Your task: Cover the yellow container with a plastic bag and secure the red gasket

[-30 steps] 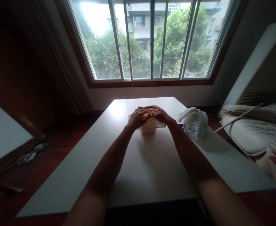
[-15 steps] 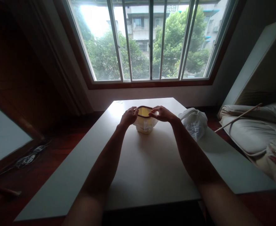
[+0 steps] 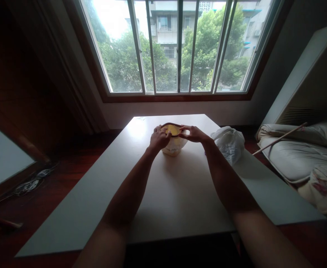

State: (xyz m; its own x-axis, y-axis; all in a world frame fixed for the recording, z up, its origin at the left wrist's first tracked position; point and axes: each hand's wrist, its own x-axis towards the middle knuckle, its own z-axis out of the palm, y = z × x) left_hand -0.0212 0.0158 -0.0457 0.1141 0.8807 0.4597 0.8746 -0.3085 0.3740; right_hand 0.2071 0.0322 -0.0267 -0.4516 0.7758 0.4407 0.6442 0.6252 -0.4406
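A small yellowish trash bin [image 3: 172, 152] with a dark rim stands upright on the white table. A clear plastic bag [image 3: 180, 143] lines it and hangs over its outside below the rim. My left hand [image 3: 160, 138] is closed on the rim at the near left, thumb and fingers around the edge. Across from it, my right hand [image 3: 192, 134] pinches the rim on the right side. How much of the bag's edge lies under my fingers cannot be made out.
To the right on the white table [image 3: 180, 201] lies a crumpled white plastic bag [image 3: 229, 143]. Beyond the table's right edge are a folded mattress [image 3: 288, 156] and a thin stick [image 3: 280, 138]. Coiled cables [image 3: 31, 184] lie on the floor at left, and a window [image 3: 166, 63] is ahead.
My left hand has slid rightward along the rim to the bin's near left. My right hand stays at the right side, its fingers slightly shifted. The bin keeps its place.
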